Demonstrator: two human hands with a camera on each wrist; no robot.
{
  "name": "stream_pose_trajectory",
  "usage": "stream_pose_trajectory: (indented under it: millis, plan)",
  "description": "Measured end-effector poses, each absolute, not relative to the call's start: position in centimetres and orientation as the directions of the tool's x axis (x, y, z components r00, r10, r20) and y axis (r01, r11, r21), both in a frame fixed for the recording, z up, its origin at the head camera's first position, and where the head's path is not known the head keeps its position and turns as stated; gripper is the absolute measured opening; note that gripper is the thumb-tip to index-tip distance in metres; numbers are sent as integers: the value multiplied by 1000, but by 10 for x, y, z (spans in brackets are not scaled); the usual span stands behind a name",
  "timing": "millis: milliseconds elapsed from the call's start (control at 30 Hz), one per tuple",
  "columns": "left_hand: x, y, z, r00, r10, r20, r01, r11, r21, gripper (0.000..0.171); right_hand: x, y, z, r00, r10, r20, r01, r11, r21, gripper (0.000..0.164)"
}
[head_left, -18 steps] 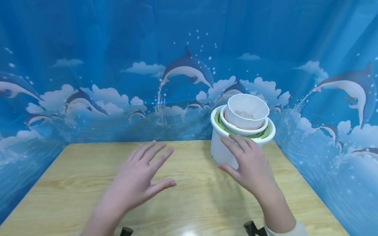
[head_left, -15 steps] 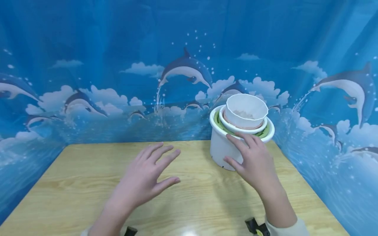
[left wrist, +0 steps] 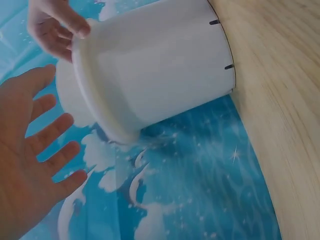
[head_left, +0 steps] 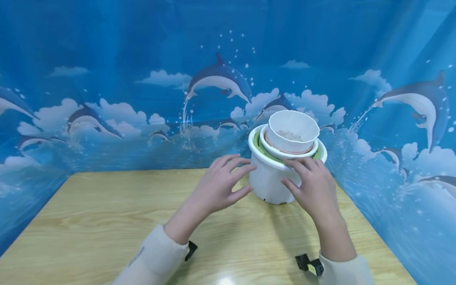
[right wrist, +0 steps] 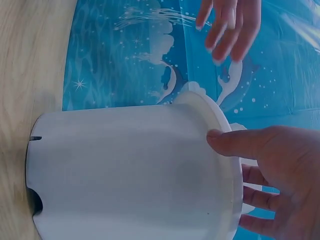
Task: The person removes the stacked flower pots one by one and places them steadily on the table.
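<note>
A large white pot (head_left: 270, 184) stands upright at the back right of the table, with green, white and pinkish-brown pots nested in its mouth. The topmost, a faceted white pot (head_left: 293, 128), has some pale pieces showing inside it. My right hand (head_left: 315, 188) is at the big pot's near rim, thumb (right wrist: 237, 142) before the outer wall, fingers beyond the rim; whether it touches cannot be told. Left of the pot, my left hand (head_left: 222, 184) reaches towards it with spread fingers (left wrist: 57, 157), apart from the wall and holding nothing.
The wooden table (head_left: 117, 213) meets a blue dolphin-print curtain (head_left: 142, 99) at its back and sides. Black wrist devices (head_left: 309, 265) sit at both sleeves. The pot stands close to the back edge.
My left hand has moved right and forward, close to the pot. My right hand has shifted slightly right along the near rim. The view has turned slightly; the pots stay in place.
</note>
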State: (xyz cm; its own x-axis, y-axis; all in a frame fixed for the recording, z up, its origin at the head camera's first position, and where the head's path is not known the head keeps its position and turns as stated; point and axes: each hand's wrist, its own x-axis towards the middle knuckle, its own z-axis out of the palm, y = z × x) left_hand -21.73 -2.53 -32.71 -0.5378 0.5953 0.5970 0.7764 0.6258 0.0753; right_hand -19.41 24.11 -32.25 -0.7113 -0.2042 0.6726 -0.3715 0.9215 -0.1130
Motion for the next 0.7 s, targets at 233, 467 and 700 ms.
stream_pose_trajectory:
  millis: [233,467,700]
  plan:
    - [-243,5,-323,-474,617,628,815,577,49,53,-199,242,-325,-692,-223,687,-377,923,-81,48]
    - [-257,29,-320,-517,629,580,794,606,51,55,-205,239,-329,-669,-240,704,-420,903,-92,43]
    - [-268,43,-322,-559,605,567,783,611,119,50,-205,240,-328,-693,-234,682,-389,918,-80,40]
